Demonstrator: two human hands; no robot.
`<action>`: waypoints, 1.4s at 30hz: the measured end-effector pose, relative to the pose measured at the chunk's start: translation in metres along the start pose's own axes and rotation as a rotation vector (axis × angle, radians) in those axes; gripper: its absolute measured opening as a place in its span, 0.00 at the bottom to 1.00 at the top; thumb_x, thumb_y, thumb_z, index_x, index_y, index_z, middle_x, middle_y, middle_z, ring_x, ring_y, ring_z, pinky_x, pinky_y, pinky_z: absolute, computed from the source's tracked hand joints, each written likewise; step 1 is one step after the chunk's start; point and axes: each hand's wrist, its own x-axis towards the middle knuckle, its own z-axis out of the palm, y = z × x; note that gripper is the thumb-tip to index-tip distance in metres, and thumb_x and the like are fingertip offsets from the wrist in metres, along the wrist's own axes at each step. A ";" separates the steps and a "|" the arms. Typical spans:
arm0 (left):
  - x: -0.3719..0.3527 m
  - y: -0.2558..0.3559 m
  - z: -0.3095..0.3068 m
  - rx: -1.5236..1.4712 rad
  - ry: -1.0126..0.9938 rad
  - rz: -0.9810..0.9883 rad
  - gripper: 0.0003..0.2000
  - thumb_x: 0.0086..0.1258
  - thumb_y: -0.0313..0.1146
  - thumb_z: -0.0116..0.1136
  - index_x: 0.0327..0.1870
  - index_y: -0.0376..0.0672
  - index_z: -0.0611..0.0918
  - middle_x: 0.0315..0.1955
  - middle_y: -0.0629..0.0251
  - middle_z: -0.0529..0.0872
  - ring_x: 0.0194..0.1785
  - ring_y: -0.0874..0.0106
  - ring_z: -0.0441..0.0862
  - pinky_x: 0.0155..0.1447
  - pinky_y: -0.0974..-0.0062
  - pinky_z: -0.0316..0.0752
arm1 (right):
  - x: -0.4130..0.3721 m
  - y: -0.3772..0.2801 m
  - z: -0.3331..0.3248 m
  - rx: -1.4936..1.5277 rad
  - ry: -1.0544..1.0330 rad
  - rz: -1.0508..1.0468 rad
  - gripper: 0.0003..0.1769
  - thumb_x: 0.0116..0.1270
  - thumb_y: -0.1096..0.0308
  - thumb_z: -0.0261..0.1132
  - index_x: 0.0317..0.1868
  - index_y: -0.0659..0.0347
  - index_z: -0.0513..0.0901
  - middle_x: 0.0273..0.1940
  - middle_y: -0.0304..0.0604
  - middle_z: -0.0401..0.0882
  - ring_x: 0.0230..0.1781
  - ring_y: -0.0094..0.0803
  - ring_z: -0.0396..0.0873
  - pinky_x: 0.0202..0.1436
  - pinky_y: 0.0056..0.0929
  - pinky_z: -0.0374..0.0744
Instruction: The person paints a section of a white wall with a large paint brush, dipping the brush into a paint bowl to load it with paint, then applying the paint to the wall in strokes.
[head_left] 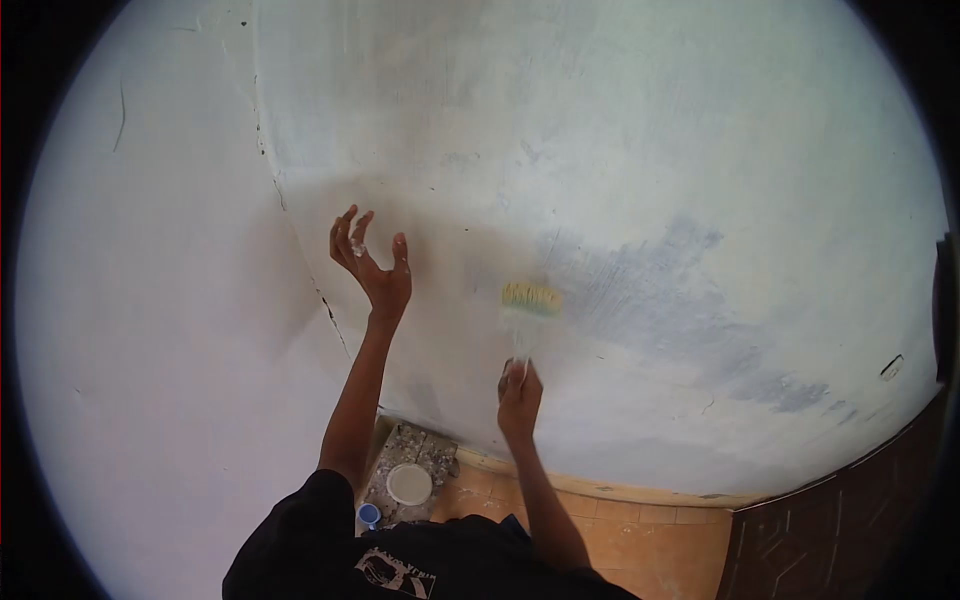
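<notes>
My right hand (pixel 519 398) is closed round the pale handle of a wide paintbrush (pixel 531 298). The brush points upward, its yellow-green bristles overlapping the wall (pixel 620 180) in this view. Raised to the left, near a cracked corner line, my left hand (pixel 375 262) has its fingers curved and apart, with nothing in it. White smears mark its fingers. Right of the brush, a grey-blue patch (pixel 680 310) of streaks shows on the whitish wall.
Below, on a speckled, stained surface (pixel 437 452), stand a round white-topped container (pixel 409 485) and a blue cup (pixel 369 516). The orange tiled floor (pixel 640 550) meets the wall along a skirting. A dark brown patterned panel (pixel 850 510) lies at lower right.
</notes>
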 end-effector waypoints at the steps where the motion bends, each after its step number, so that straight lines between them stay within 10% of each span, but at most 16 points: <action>1: 0.004 -0.007 0.003 0.039 0.021 -0.003 0.22 0.66 0.31 0.66 0.60 0.38 0.75 0.68 0.57 0.67 0.73 0.53 0.54 0.72 0.50 0.53 | 0.012 -0.019 0.003 0.014 -0.003 -0.035 0.24 0.81 0.47 0.48 0.30 0.56 0.67 0.19 0.28 0.60 0.16 0.14 0.57 0.18 0.18 0.57; 11: 0.022 -0.053 0.040 -0.078 0.237 0.218 0.23 0.78 0.46 0.48 0.61 0.34 0.73 0.68 0.50 0.65 0.73 0.48 0.52 0.73 0.45 0.48 | 0.010 0.035 0.007 0.005 0.014 0.034 0.24 0.81 0.47 0.49 0.29 0.54 0.65 0.19 0.26 0.57 0.16 0.13 0.56 0.17 0.18 0.55; 33: 0.027 -0.039 0.030 0.106 0.085 0.239 0.20 0.76 0.41 0.48 0.59 0.35 0.76 0.71 0.51 0.65 0.74 0.49 0.52 0.74 0.50 0.51 | 0.054 -0.051 0.007 0.084 0.034 -0.110 0.22 0.82 0.52 0.48 0.30 0.56 0.65 0.19 0.27 0.58 0.17 0.12 0.56 0.19 0.17 0.55; 42: 0.028 -0.033 0.028 0.103 0.070 0.211 0.21 0.75 0.41 0.51 0.59 0.32 0.76 0.72 0.50 0.64 0.76 0.50 0.51 0.75 0.50 0.49 | -0.011 0.031 0.007 0.000 0.044 0.118 0.23 0.82 0.51 0.47 0.29 0.57 0.65 0.18 0.29 0.59 0.17 0.16 0.58 0.19 0.22 0.58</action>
